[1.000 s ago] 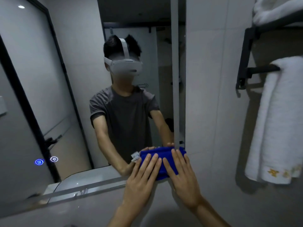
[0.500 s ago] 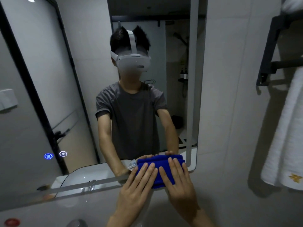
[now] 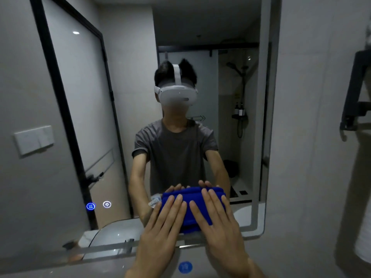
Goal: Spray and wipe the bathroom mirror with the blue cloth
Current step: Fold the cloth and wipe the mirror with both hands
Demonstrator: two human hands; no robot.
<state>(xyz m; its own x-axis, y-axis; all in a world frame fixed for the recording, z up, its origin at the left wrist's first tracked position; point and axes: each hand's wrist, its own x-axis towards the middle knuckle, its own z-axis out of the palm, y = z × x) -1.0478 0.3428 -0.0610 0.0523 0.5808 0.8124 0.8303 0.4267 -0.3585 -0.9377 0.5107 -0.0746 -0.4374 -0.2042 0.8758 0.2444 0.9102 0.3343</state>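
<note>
A folded blue cloth (image 3: 190,215) with a small white tag lies flat against the lower part of the bathroom mirror (image 3: 80,117), close to its bottom edge. My left hand (image 3: 162,223) presses on the cloth's left half with fingers spread. Beside it, my right hand (image 3: 218,221) presses the right half, palm flat. Both hands pin the cloth to the glass. No spray bottle is in view. The mirror reflects a person in a grey T-shirt with a white headset.
Two lit touch buttons (image 3: 98,205) glow at the mirror's lower left. A black towel rack (image 3: 353,93) with a white towel (image 3: 364,237) hangs on the right wall. A blue round cap (image 3: 185,267) shows below, between my wrists. The tiled wall (image 3: 311,137) borders the mirror's right side.
Both hands have slid the cloth leftward along the mirror's lower edge, away from its right corner. My view has turned left, so the towel has nearly left the frame.
</note>
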